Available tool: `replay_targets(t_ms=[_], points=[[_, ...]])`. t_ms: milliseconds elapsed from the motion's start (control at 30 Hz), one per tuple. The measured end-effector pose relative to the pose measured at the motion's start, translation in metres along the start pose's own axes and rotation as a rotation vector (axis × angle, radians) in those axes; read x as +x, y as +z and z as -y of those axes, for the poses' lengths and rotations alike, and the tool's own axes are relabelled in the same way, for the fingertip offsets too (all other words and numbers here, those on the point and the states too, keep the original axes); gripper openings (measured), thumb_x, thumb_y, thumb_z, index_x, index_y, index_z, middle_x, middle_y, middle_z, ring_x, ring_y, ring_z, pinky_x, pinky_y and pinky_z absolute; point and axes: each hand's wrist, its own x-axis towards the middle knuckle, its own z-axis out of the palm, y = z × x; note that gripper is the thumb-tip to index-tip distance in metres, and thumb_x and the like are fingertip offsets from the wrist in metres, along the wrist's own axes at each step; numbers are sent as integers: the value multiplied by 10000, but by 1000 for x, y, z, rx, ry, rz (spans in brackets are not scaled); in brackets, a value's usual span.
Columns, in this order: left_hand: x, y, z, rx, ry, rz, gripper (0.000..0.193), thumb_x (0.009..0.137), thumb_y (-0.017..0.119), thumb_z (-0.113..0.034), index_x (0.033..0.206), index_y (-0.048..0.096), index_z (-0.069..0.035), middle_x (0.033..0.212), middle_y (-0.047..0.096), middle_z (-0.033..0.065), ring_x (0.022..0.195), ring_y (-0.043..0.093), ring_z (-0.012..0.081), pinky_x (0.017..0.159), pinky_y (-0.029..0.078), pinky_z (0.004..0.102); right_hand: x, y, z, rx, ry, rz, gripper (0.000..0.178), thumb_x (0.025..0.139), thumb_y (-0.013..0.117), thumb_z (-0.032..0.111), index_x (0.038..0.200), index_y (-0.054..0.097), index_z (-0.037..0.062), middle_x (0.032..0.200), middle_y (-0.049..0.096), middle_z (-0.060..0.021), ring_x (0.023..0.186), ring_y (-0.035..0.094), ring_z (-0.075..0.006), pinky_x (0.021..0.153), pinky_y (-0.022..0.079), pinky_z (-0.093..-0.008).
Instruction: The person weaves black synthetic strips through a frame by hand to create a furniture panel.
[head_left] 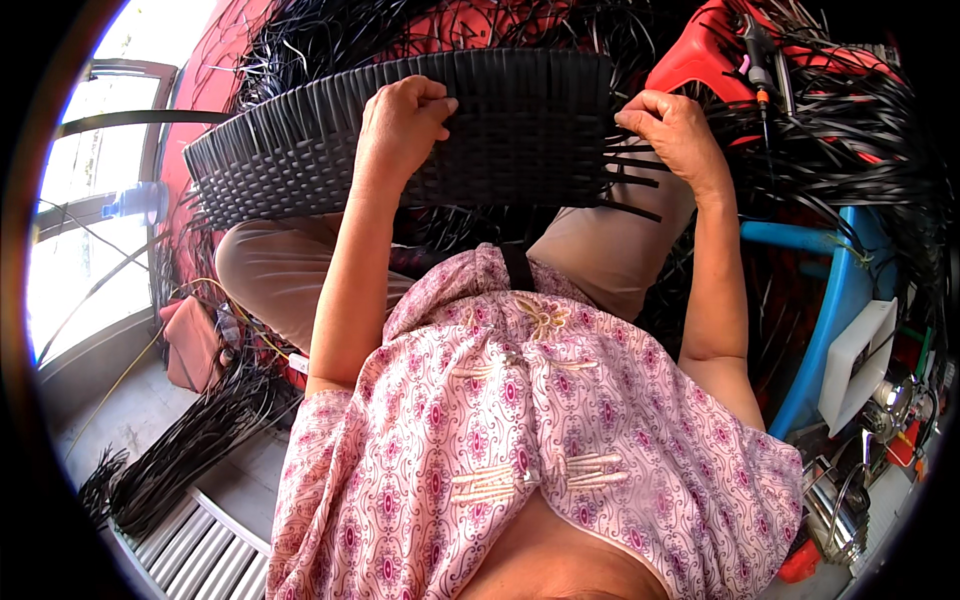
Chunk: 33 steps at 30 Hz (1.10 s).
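A curved black woven panel (520, 130) of flat plastic strips lies across my lap, its upper edge wrapped in upright strips. My left hand (402, 130) is over the middle of the panel, fingers curled and thumb against them. At the panel's right edge, my right hand (678, 135) has its thumb and index finger pinched together. Anything between the fingers of either hand is too small to make out. Several loose strip ends (635, 180) stick out of the right edge, just below my right hand.
Tangled black strips (840, 180) cover a red stool (695, 55) at right, where a screwdriver-like tool (757, 60) hangs. Below is a blue plastic frame (835, 300). At lower left lie a strip bundle (190, 450) and a white slatted rack (200, 545). A window (95, 220) is at left.
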Motion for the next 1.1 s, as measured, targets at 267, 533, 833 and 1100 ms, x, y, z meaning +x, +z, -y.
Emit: replay_targets(t_ms=[267,533,833,1100], points=[[-1,2,3,-23,2,-41,250,864,657,-186,982,712,27,796,720,123,687,720,163,704,533,293,-2,2,-1,-21,9,-11,250,859,707,235,918,718,-8,760,699,-104,704,648,-162,683,500,-313],[1,-10,2,11,-6,-73,227,866,635,-175,972,718,8,785,720,115,711,724,168,711,534,290,-3,14,8,-82,-41,-48,234,863,725,249,881,703,17,736,666,-68,690,619,-165,667,491,-304],[-19,-67,50,29,-23,-212,225,855,641,-180,971,707,1,784,714,93,703,703,149,695,522,291,5,28,78,-161,-433,-338,206,816,759,230,907,702,55,878,677,-93,798,669,-291,714,529,-375],[-62,-100,1,-9,176,-233,136,899,595,-99,977,643,1,863,665,98,666,671,167,630,530,298,64,128,139,245,-675,72,313,923,696,268,1124,690,29,1040,726,-91,937,698,-171,828,542,-277]])
